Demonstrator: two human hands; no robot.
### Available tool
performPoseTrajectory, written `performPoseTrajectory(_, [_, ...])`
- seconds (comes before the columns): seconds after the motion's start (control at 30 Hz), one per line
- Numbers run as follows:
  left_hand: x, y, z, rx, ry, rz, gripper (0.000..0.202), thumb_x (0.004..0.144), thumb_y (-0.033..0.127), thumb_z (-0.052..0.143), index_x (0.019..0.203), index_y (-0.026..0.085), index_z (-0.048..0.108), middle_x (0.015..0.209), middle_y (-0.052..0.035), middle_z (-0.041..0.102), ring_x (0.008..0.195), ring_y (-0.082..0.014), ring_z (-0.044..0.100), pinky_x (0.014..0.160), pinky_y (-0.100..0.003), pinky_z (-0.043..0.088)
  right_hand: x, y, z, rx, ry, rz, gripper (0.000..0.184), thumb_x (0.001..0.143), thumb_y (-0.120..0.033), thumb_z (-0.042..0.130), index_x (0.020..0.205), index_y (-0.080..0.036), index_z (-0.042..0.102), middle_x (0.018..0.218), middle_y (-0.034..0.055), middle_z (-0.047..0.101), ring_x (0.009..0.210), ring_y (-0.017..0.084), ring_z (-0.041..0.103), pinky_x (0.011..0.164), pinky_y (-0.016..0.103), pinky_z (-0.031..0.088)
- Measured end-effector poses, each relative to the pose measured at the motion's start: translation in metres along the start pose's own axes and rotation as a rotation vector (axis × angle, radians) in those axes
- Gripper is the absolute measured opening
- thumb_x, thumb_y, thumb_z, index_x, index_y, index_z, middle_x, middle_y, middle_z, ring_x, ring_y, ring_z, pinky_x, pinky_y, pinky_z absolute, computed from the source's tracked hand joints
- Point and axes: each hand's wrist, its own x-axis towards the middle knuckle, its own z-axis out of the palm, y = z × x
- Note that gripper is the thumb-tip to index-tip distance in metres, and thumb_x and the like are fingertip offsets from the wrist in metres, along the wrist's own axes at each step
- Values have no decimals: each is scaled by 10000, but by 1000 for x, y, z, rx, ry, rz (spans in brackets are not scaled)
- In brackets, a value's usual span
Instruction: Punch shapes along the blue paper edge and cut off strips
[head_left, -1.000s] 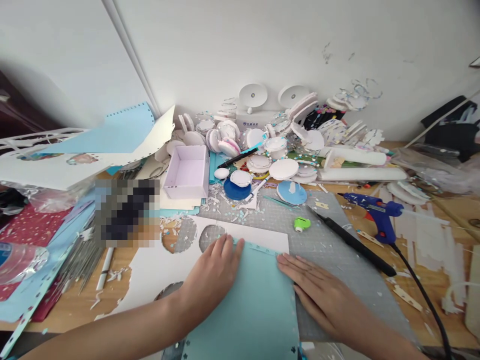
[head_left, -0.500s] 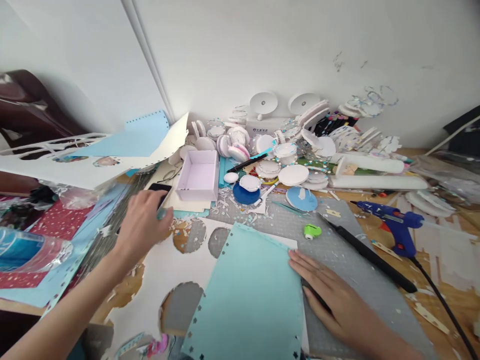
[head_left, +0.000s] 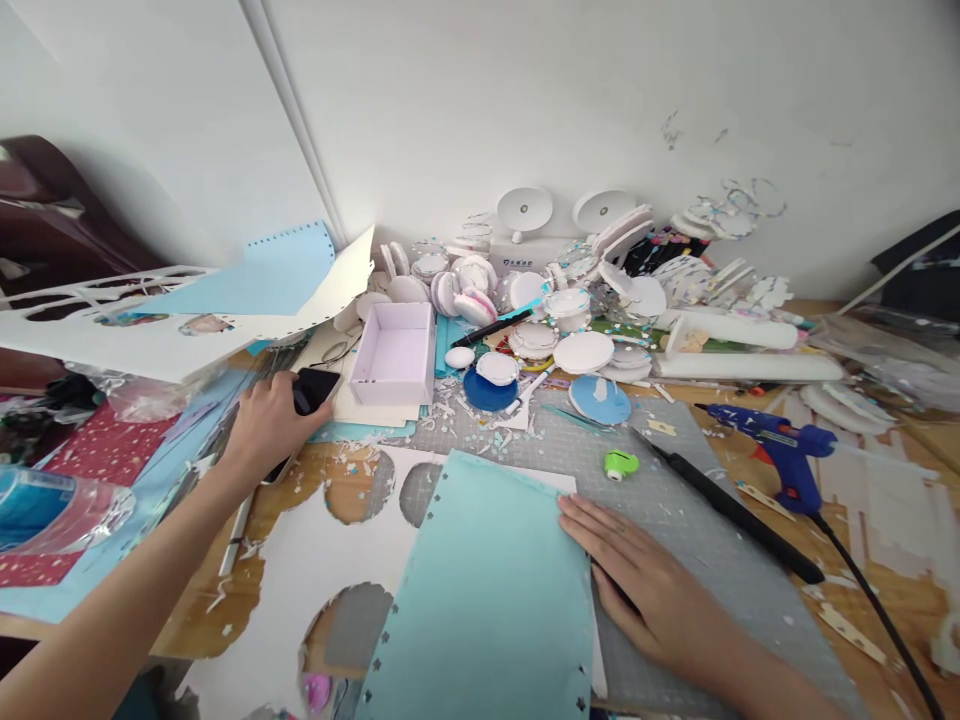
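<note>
My left hand [head_left: 271, 425] reaches to the left of the table, its fingers and thumb curled over the sides of a black phone [head_left: 315, 388]. The hand covers the middle of the phone. My right hand [head_left: 637, 575] lies with fingers stretched along the right edge of a light blue sheet [head_left: 487, 590] with small flower-shaped holes along its sides. Something dark shows under the right palm, too hidden to name. Beneath the blue sheet lies a white sheet [head_left: 345, 550] with round pieces cut out.
A grey cutting mat [head_left: 720, 580] carries a green cap-like piece [head_left: 621, 464] and a long black-handled tool [head_left: 742, 515]. A blue glue gun [head_left: 795, 450] lies right. Behind stand a white open box [head_left: 394, 355] and heaps of white discs [head_left: 585, 352]. A bottle [head_left: 45, 508] lies left.
My left hand has come down onto the phone and closed over it. My right hand stays at the blue sheet's edge. The view has shifted slightly.
</note>
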Motion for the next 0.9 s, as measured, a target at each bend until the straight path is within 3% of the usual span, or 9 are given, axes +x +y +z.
performPoseTrajectory(0.2, [1,0,2,-20,2,7,700,854,539,427,1258,-28,354,1174,-248,529,1097,-416,505,931,-435,355,4,0,-4,-32,-1,-20,569,896,-147,436,1453,-176,324,1458,98,424,1355,223,372,1087,424,398])
performPoseTrajectory(0.4, [1,-3,6,-34,21,-11,712,856,551,431,1275,-14,323,1151,-244,539,1071,-415,520,883,-424,387,4,-1,-4,-44,12,-20,557,905,-157,435,1451,-171,327,1458,98,426,1360,229,362,1087,429,400])
performPoseTrajectory(0.53, [-1,-4,8,-34,40,14,687,875,532,412,1278,-15,311,1178,-244,520,1098,-399,504,925,-429,362,11,-11,-5,-60,8,-19,566,913,-160,426,1463,-138,293,1492,104,367,1382,230,319,1090,417,399])
performPoseTrajectory(0.73, [-3,-4,11,-39,55,6,683,862,508,456,1271,-22,325,1187,-258,520,1108,-412,492,906,-428,374,28,-34,-7,-46,-78,-178,503,920,-185,434,1419,-140,383,1510,96,332,1395,251,286,1083,443,397])
performPoseTrajectory(0.9, [-1,-4,10,-48,65,14,683,859,509,465,1270,-22,339,1163,-251,540,1088,-401,505,905,-430,378,20,-26,-9,-58,-117,-136,510,937,-216,429,1438,-159,352,1509,82,336,1390,244,299,1072,436,411])
